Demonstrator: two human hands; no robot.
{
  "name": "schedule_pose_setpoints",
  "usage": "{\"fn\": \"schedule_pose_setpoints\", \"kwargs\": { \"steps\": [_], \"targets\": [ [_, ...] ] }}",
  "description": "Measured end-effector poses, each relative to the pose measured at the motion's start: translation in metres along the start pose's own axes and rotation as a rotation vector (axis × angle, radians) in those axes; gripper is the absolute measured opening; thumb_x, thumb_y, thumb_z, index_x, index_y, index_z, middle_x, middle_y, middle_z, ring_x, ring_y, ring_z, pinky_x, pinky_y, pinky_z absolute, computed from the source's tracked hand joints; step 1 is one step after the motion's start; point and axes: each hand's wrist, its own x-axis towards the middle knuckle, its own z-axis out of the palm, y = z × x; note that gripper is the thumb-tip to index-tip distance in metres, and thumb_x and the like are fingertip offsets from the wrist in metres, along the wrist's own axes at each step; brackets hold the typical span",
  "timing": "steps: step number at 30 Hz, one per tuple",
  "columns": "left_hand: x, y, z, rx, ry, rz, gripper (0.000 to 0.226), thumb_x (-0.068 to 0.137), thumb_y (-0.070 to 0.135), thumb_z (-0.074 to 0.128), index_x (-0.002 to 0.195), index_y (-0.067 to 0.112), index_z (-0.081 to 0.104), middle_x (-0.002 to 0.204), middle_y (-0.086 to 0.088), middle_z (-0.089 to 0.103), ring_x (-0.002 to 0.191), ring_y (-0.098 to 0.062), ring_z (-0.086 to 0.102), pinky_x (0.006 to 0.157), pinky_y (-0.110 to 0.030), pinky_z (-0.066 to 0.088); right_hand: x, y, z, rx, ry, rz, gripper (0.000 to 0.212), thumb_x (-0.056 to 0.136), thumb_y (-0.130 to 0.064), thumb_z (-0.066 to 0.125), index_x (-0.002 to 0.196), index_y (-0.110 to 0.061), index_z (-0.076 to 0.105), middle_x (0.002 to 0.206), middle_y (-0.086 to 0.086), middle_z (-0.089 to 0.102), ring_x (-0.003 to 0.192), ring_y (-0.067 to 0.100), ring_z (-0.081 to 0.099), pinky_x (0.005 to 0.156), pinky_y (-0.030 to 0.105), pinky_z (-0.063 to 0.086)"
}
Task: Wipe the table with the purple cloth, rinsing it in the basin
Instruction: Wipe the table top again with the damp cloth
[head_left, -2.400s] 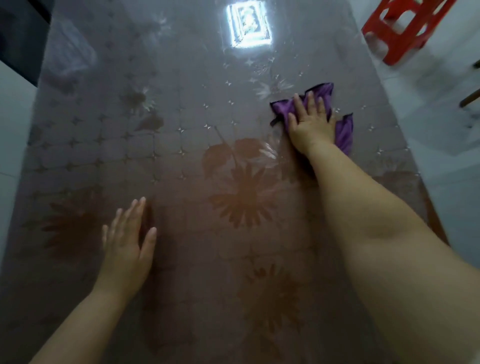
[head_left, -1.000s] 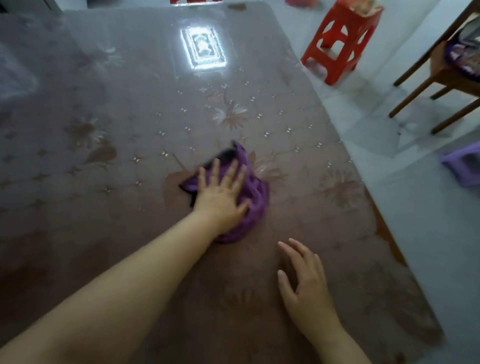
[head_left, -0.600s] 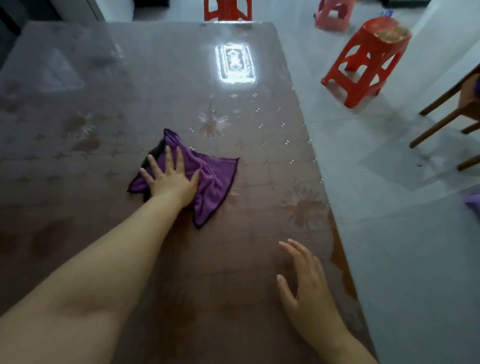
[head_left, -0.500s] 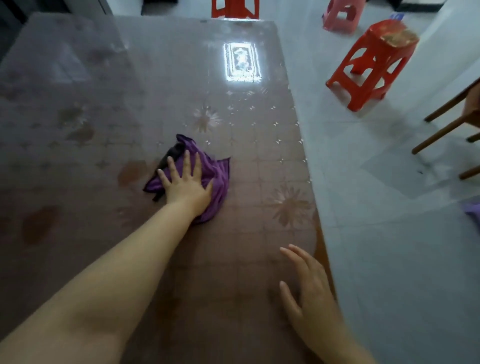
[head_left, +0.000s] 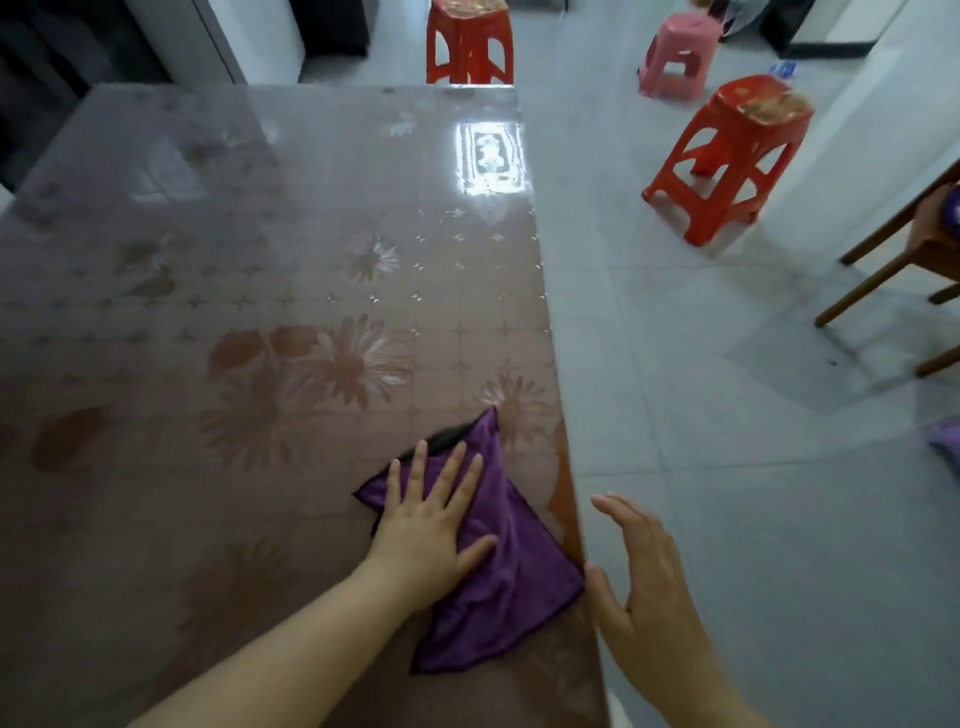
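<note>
The purple cloth (head_left: 511, 592) lies spread on the glossy brown flower-patterned table (head_left: 249, 270), close to its right edge at the near end. My left hand (head_left: 431, 525) presses flat on the cloth's left part, fingers straight and spread. My right hand (head_left: 644, 582) hovers open just past the table's right edge, beside the cloth's right corner, thumb close to the cloth and holding nothing. No basin is in view.
Grey tiled floor runs along the table's right side. A red stool (head_left: 727, 156) and a pink stool (head_left: 675, 57) stand on it, another red stool (head_left: 470, 41) at the table's far end. Wooden chair legs (head_left: 893, 270) and a purple object (head_left: 945, 447) show at far right.
The cloth passed from my right hand to my left. My left hand has slid it from the table's middle toward me and the right edge. My right hand moved off the edge.
</note>
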Motion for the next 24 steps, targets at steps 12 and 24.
{"fn": "schedule_pose_setpoints", "kwargs": {
  "steps": [12,24],
  "targets": [
    [0.031,0.109,0.006,-0.044,0.043,-0.166,0.076,0.084,0.066,0.008,0.144,0.019,0.009,0.149,-0.009,0.029,0.136,-0.041,0.013,0.105,-0.053,0.010,-0.012,0.102,-0.085,0.036,-0.102,-0.054,0.065,0.073,-0.032,0.046,0.129,-0.057,0.026,0.122,-0.004,0.053,0.117,-0.007,0.039,0.100,0.001,0.020],
    [0.054,0.136,-0.001,-0.235,0.024,-0.601,0.087,0.061,0.071,-0.014,0.131,0.020,-0.032,0.148,-0.002,-0.028,0.137,-0.035,-0.022,0.109,-0.054,-0.012,0.049,0.154,-0.135,0.099,-0.226,-0.174,0.059,0.072,-0.038,0.044,0.120,-0.067,0.025,0.118,-0.022,0.045,0.106,-0.003,0.046,0.092,0.031,0.040]
  ]
}}
